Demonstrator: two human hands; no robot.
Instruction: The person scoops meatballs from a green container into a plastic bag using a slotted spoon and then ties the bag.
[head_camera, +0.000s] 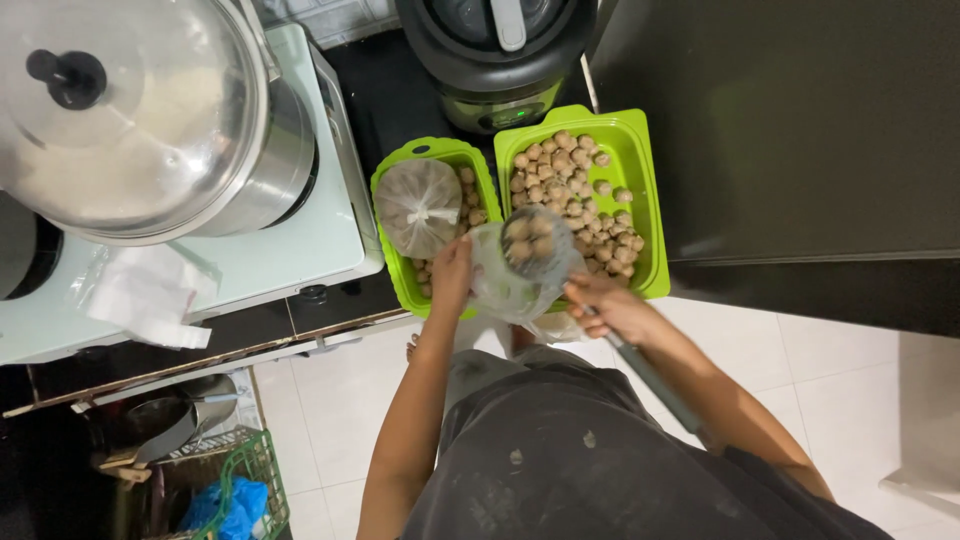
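My left hand (452, 272) holds the rim of a clear plastic bag (505, 280) open over the front edge of the counter. My right hand (612, 305) grips the long handle of a mesh strainer scoop (535, 240) loaded with brown meatballs, its bowl at the bag's mouth. Behind the scoop a green tray (640, 170) holds several loose meatballs (570, 185). A second green tray (395, 255) to its left carries a tied plastic bag of meatballs (420, 205) and more loose ones.
A large steel pot with a lid (130, 110) stands on a white stove (300, 250) at left. A black cooker (495, 55) sits behind the trays. A crumpled white bag (150, 295) lies on the stove. A green basket (245, 480) and utensils are on the floor.
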